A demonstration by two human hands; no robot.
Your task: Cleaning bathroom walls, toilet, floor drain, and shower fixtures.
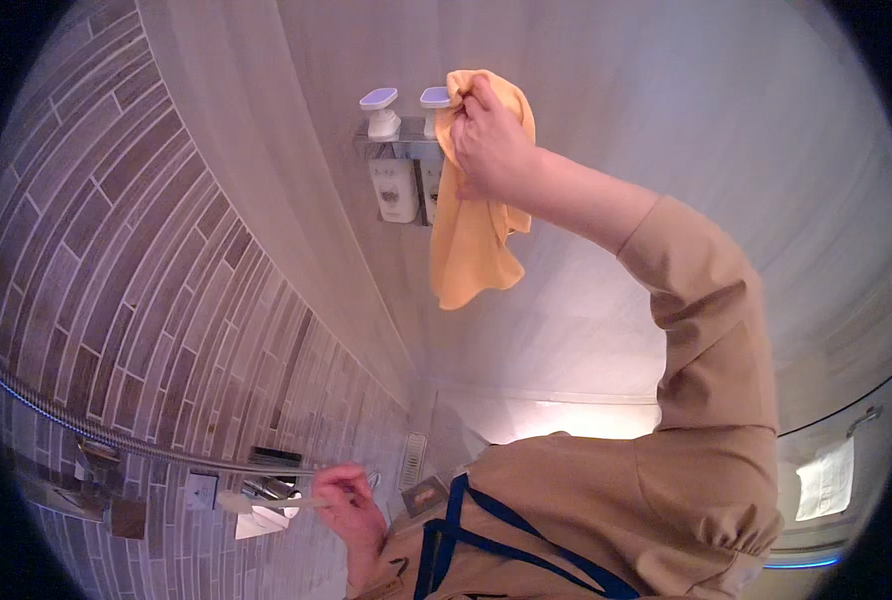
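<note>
My right hand grips a yellow cloth that hangs down below my fingers. The cloth lies against the second of two white pump bottles and covers part of it. Left of it, the first white pump bottle stands in full view in a clear-looking wall holder. Low in the view, my left hand is closed around the pale handle of a brush, its light head pointing left. A metal shower hose runs up to that hand; whether I hold it too cannot be told.
Narrow wood-look tiles cover the left wall. A chrome shower mixer sits beyond the brush, with a small white card beside it. A floor drain grate lies below. At the right, a white towel hangs near a metal handle.
</note>
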